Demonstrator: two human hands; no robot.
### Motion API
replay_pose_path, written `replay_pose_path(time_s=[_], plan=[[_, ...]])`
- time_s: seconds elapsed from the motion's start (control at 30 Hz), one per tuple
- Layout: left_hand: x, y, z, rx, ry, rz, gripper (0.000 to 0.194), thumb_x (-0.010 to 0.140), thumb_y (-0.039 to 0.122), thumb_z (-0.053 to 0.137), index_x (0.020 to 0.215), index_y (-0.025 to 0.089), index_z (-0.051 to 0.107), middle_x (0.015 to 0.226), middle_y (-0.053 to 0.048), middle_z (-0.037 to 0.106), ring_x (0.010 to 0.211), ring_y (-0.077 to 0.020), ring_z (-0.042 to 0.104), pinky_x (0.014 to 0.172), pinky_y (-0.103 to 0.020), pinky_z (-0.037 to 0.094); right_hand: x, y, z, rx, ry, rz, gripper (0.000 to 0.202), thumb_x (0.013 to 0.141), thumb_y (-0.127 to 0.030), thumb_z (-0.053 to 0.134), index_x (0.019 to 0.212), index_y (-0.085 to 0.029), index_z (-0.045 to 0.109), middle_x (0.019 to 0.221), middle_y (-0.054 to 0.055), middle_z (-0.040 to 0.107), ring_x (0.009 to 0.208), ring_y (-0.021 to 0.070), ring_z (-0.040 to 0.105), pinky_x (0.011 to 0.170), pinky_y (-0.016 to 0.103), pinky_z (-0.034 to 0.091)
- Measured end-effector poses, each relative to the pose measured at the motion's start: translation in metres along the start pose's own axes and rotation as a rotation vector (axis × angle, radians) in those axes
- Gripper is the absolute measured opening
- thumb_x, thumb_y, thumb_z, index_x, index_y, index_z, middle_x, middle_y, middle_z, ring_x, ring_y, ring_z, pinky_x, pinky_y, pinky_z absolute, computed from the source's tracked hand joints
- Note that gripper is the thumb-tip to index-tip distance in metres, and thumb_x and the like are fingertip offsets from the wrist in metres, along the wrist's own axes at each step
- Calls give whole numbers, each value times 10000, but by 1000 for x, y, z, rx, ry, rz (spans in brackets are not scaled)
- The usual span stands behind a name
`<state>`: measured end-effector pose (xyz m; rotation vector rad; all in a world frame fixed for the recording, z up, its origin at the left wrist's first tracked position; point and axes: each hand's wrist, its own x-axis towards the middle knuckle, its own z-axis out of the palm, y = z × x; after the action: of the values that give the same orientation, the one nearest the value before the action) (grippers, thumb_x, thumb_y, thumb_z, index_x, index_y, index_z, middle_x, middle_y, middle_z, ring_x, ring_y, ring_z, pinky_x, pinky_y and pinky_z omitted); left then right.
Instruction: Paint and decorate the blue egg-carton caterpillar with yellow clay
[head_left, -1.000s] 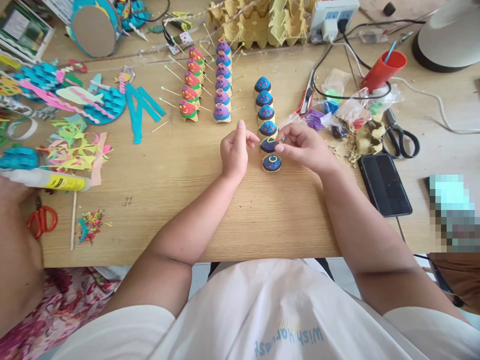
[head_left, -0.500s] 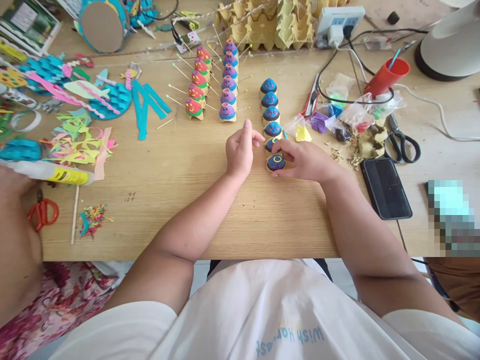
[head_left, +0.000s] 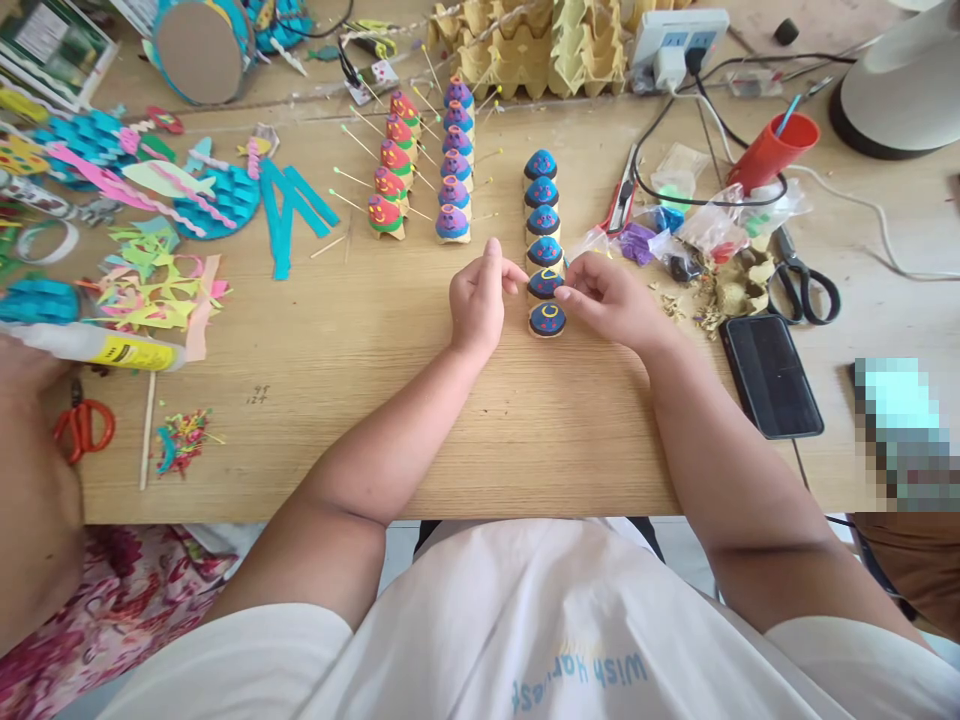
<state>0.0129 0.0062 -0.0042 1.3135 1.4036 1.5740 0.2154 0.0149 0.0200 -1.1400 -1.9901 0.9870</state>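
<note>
A column of blue and black painted egg-carton cups (head_left: 543, 222) stands on the table, most with small faces; the two nearest me bear yellow rings. My left hand (head_left: 480, 300) is at the column's left, thumb raised, fingers curled, a fingertip close to the second-nearest cup (head_left: 545, 284). What it holds, if anything, is hidden. On the right, my right hand (head_left: 609, 300) has thumb and fingers bent together beside that same cup; anything between them is too small to make out. The nearest cup (head_left: 547, 320) is uncovered.
Red-green cups (head_left: 385, 212) and purple cups (head_left: 453, 222) with pins stand behind left. To the right are clay bags (head_left: 709, 222), black scissors (head_left: 806, 290), a red cup (head_left: 787, 150) and a phone (head_left: 772, 375). Another person's arm (head_left: 37, 480) is at left, near paper scraps (head_left: 154, 300).
My right hand has moved slightly right and up, off the nearest cup, which now shows fully. My left hand has hardly moved.
</note>
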Motion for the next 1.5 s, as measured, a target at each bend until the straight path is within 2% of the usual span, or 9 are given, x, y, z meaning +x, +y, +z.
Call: replay_pose_path(time_s=[0.27, 0.47, 0.6, 0.67, 0.77, 0.87, 1.0, 1.33, 1.5], plan=[[1, -6, 0, 6, -17, 18, 725, 1124, 700, 423, 648, 250, 734, 622, -3, 641, 664, -139, 647, 752, -321, 539, 4, 0, 9, 120, -5, 69, 511, 872, -589, 878, 745, -240, 526, 608, -71, 395, 606, 103, 309, 589, 327, 220], [0, -10, 1, 5, -51, 65, 682, 1103, 735, 442, 741, 241, 742, 689, -9, 667, 723, -144, 670, 776, -312, 548, 7, 0, 9, 419, 188, 120, 644, 848, -863, 746, 771, -254, 550, 649, -44, 435, 599, 111, 346, 548, 295, 245], [-3, -8, -1, 68, -124, 279, 510, 1074, 707, 558, 992, 254, 777, 928, -37, 767, 877, -172, 711, 859, -333, 569, 9, -6, 9, 790, 258, 195, 674, 886, -952, 575, 847, -280, 602, 727, -9, 596, 650, 144, 549, 556, 286, 453], [-6, -5, -3, 141, -158, 438, 398, 1085, 630, 599, 1100, 271, 768, 1025, -50, 776, 991, -196, 721, 954, -363, 571, 8, -12, 9, 911, 261, 205, 673, 881, -962, 563, 918, -294, 639, 835, 10, 709, 792, 173, 683, 668, 304, 584], [-9, 1, -5, 287, -200, 596, 282, 1089, 527, 636, 1158, 280, 752, 1138, -58, 771, 1156, -235, 712, 1122, -434, 529, 2, -24, 9, 1007, 232, 189, 673, 851, -964, 595, 1027, -318, 669, 1057, 31, 809, 1071, 232, 774, 841, 363, 668], [-10, 2, -5, 448, -217, 609, 262, 1074, 509, 662, 1178, 285, 749, 1217, -65, 749, 1280, -274, 672, 1232, -503, 456, -3, -34, 9, 1015, 202, 203, 698, 834, -970, 598, 1125, -341, 682, 1236, 44, 827, 1239, 280, 770, 922, 424, 685], [-9, -4, -5, 553, -188, 578, 301, 1045, 545, 695, 1186, 284, 748, 1380, -100, 688, 1429, -327, 587, 1295, -553, 378, -5, -41, 8, 996, 174, 224, 708, 848, -978, 560, 1171, -364, 701, 1337, 30, 818, 1260, 282, 772, 959, 449, 682], [-8, -6, -5, 428, -149, 543, 334, 1055, 594, 644, 1129, 320, 820, 1436, -107, 673, 1426, -339, 574, 1270, -558, 410, -4, -40, 4, 856, 97, 173, 684, 873, -948, 597, 1189, -354, 722, 1138, 67, 810, 1094, 263, 779, 836, 410, 647], [-9, -5, -5, 411, -128, 529, 310, 1037, 584, 691, 1020, 315, 845, 1371, -88, 707, 1392, -303, 605, 1264, -528, 426, -3, -41, 4, 865, 93, 190, 688, 897, -943, 565, 1199, -346, 722, 1195, 62, 796, 1120, 246, 770, 834, 380, 638]])
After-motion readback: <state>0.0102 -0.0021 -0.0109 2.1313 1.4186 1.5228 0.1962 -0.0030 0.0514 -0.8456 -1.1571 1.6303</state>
